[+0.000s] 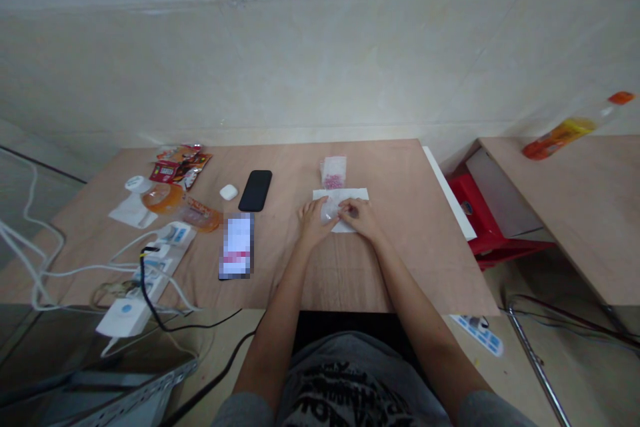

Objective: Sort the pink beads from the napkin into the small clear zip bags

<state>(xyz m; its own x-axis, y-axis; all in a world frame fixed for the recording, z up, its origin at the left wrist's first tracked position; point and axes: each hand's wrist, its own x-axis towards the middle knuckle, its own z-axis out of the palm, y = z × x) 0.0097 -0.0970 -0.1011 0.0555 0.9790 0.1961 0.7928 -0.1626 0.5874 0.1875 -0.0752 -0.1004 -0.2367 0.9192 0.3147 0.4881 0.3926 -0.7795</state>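
On the wooden desk (410,213), a small clear plastic bag (330,209) lies over a white sheet of paper (356,193). My left hand (314,223) grips the bag's left side between thumb and fingers. At its right edge my right hand (362,219) is closed in a pinch, fingertips on the plastic. Whether anything tiny is also between those fingertips is too small to tell. Just beyond the paper is another clear packet (334,172) with small pink pieces gathered in its lower part.
To the left are a black phone (255,191), a lit phone (237,247), a white case (229,192), an orange drink bottle (165,198), red snack packets (180,163) and a power strip (150,280) with cables. A second desk (575,213) with a bottle (563,138) stands right.
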